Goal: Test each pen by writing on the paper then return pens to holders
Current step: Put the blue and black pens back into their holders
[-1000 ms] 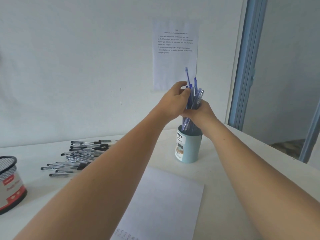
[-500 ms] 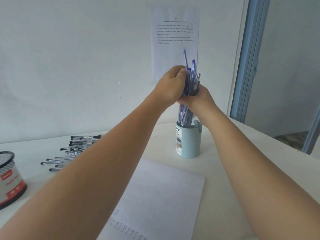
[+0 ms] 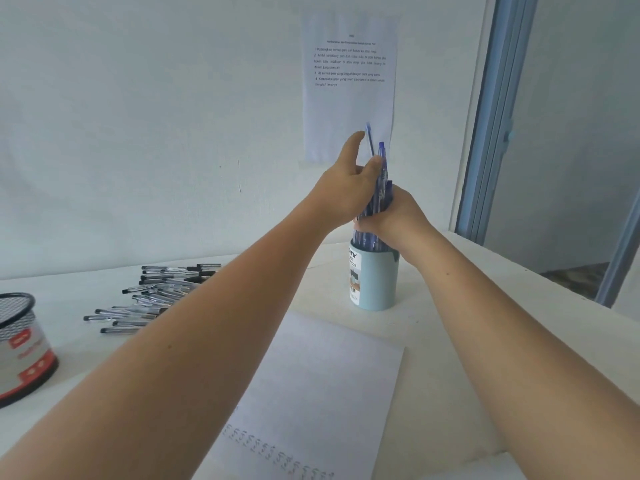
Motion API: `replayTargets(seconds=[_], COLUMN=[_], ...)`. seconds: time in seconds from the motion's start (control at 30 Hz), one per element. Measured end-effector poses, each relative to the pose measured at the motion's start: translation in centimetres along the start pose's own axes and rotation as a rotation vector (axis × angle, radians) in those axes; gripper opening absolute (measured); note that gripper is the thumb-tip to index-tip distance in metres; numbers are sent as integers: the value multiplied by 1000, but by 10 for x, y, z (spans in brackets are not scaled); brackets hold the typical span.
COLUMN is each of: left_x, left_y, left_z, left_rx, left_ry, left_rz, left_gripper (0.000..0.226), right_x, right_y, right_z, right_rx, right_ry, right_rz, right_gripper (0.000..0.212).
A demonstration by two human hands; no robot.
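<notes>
A bundle of blue pens (image 3: 380,174) stands with its lower ends inside a light blue cylindrical holder (image 3: 375,284) at the back of the white table. My right hand (image 3: 393,216) grips the bundle just above the holder's rim. My left hand (image 3: 349,181) is on the bundle's left side, fingers loosely spread, thumb tip touching the upper pens. A white sheet of paper (image 3: 325,379) with rows of small ink marks along its near edge lies in front of me.
A pile of several black-capped clear pens (image 3: 152,296) lies on the table's left. A black mesh holder with a red and white label (image 3: 20,344) stands at the far left. A printed instruction sheet (image 3: 349,84) hangs on the wall. The table ends at the right, by a blue door frame (image 3: 491,126).
The pen bundle rose half a second ago and has now sunk back toward the holder with my right hand. My left hand's fingers have loosened and spread.
</notes>
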State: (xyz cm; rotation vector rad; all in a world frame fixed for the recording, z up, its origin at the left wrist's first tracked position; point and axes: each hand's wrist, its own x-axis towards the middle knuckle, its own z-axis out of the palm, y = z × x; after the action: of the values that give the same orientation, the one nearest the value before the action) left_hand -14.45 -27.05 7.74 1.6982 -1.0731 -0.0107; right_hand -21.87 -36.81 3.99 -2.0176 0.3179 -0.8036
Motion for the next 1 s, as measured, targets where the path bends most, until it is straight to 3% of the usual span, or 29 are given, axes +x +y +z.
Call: replayTargets(seconds=[0.33,0.87,1.0], left_x=[-11,-9,-11], left_y=[1,-1,-7], left_z=[3,2,2], left_rx=[156,88,93], left_ry=[33,120,159], left_rz=[66,126,112], left_gripper=[55,28,22], right_x=[-3,18,16], right_y=[8,1,8], right_z=[7,-1,-2], right_rx=[-169,127,152], right_ry=[69,19,6], right_rz=[-41,-57,-80], right_gripper=[22,32,22])
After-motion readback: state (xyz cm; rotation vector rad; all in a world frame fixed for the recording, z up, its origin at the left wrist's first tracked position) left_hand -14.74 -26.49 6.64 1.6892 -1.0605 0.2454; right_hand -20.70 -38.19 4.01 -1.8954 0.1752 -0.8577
